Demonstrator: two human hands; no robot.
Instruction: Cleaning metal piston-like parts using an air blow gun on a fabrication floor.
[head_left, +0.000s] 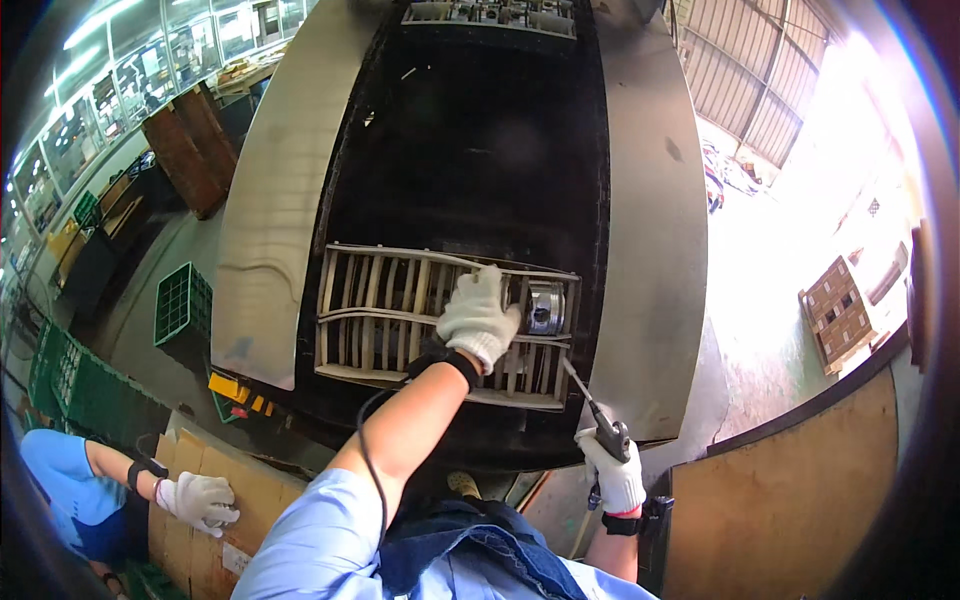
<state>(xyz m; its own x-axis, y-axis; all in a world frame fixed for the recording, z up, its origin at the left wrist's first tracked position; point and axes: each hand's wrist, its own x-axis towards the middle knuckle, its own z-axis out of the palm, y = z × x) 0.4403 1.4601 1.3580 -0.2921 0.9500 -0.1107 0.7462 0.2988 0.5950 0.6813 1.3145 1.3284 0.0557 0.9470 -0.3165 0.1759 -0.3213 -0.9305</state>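
Note:
A metal rack with slats (394,313) lies across a black conveyor belt in front of me. My left hand (480,315), in a white glove, is over the rack's middle with its fingers bent down between the slats; whatever they grip is hidden. Just right of it, a shiny metal piston (545,307) sits in the rack's right end. My right hand (611,475), also gloved in white, is closed around an air blow gun (611,432). Its thin nozzle points up and left toward the rack's lower right corner.
Metal side plates (650,200) flank the belt. A second loaded rack (490,14) is at the far end. Green crates (183,305) stand left. A co-worker's gloved hand (198,502) is over cardboard (265,500) at lower left. A wooden board (790,490) stands at lower right.

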